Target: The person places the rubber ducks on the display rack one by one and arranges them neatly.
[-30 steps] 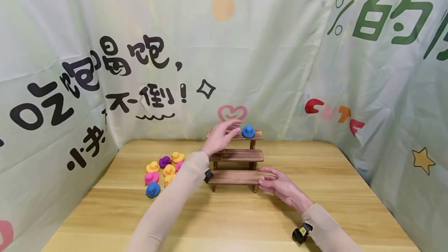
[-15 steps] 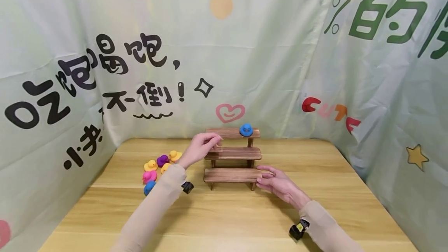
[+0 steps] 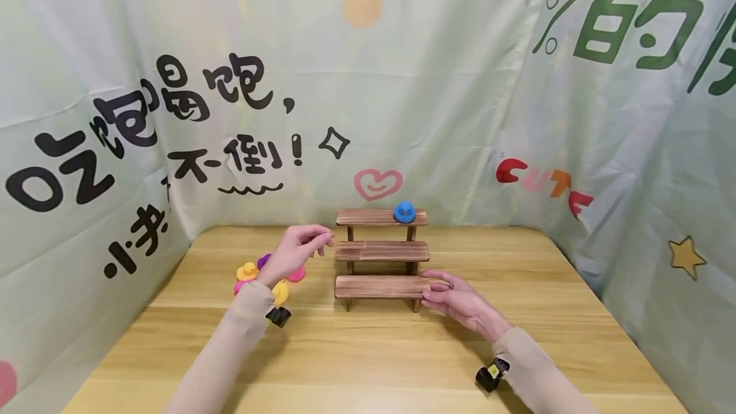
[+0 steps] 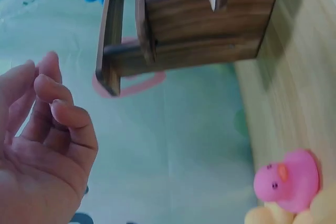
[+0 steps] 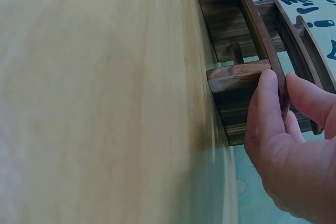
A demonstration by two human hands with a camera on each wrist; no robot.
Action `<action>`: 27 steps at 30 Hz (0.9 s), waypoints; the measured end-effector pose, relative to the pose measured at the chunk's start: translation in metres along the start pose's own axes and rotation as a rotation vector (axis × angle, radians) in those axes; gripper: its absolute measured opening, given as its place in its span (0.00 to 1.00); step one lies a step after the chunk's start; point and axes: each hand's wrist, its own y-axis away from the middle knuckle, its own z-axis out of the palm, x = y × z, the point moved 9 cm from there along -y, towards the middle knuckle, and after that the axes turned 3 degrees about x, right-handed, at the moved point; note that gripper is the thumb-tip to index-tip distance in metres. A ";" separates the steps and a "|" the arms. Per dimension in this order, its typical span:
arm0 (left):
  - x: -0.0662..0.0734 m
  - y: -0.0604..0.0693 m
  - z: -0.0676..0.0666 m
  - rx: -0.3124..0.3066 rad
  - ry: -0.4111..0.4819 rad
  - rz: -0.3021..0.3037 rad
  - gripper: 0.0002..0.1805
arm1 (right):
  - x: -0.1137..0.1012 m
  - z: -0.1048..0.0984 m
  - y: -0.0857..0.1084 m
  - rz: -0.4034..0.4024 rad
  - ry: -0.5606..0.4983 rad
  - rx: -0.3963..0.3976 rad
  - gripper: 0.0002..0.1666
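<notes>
A three-tier wooden stand stands on the table, with one blue duck on the right part of its top shelf. My right hand pinches the right end of the lowest shelf; in the right wrist view its thumb and fingers lie on both faces of that board. My left hand is in the air left of the stand, fingers loosely bent and holding nothing, as the left wrist view also shows. Below it are small ducks: a pink duck, a yellow duck and others partly hidden by the wrist.
The wooden table reaches back to a printed cloth that hangs behind and along both sides. The duck group sits on the table's left part, left of the stand.
My left hand has moved from beside the blue duck at the top shelf, left and down to above the duck group. My right hand keeps its grip on the lowest shelf.
</notes>
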 end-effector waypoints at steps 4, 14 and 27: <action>-0.007 0.007 -0.015 0.004 0.012 -0.066 0.10 | -0.001 0.001 0.000 -0.001 -0.002 -0.012 0.36; -0.035 0.027 -0.038 -0.002 -0.019 -0.163 0.13 | -0.001 0.001 0.001 -0.005 0.002 -0.025 0.36; -0.060 0.048 -0.056 -0.041 -0.058 -0.230 0.14 | 0.001 0.000 0.000 -0.005 -0.008 -0.026 0.34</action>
